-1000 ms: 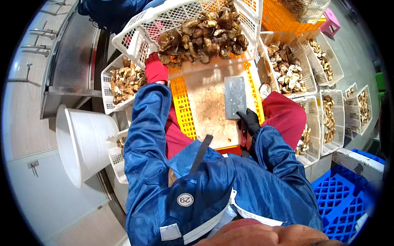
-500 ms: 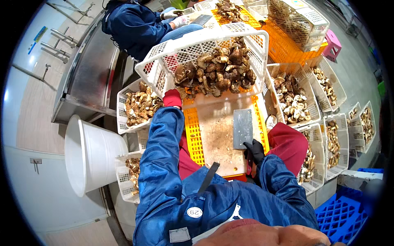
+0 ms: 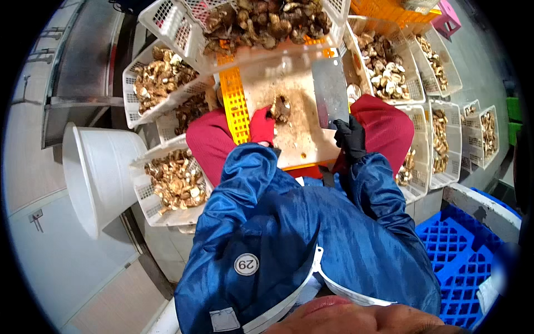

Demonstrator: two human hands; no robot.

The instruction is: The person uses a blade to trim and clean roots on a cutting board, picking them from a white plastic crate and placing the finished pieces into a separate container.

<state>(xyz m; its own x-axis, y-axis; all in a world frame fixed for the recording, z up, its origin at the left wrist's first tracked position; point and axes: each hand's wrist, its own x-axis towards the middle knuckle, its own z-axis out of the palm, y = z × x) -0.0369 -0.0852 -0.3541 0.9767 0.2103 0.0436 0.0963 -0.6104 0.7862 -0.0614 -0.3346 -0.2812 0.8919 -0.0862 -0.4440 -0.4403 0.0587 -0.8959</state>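
My left hand [image 3: 262, 126], in a red glove, is closed on a brown mushroom [image 3: 281, 108] over the stained white cutting board [image 3: 295, 142]. In a black glove, my right hand [image 3: 350, 136] grips the handle of a cleaver [image 3: 329, 92]. Its broad grey blade lies over the board's right side. Beyond the board, a white basket [image 3: 183, 36] stands tilted with its opening toward me, heaped with dark mushrooms [image 3: 272, 25]. The board rests on a yellow crate [image 3: 236, 103] between my knees.
White baskets of mushrooms stand on my left [image 3: 153, 209] and right [image 3: 414, 83]. A large white tub [image 3: 105, 172] is at far left. Blue crates [image 3: 453, 273] sit at lower right. A pink stool [image 3: 446, 21] stands at the far right back.
My left hand has come back from the tilted basket to the board and now holds a mushroom. My right hand keeps the cleaver, now raised from its handle end. The view has tipped down.
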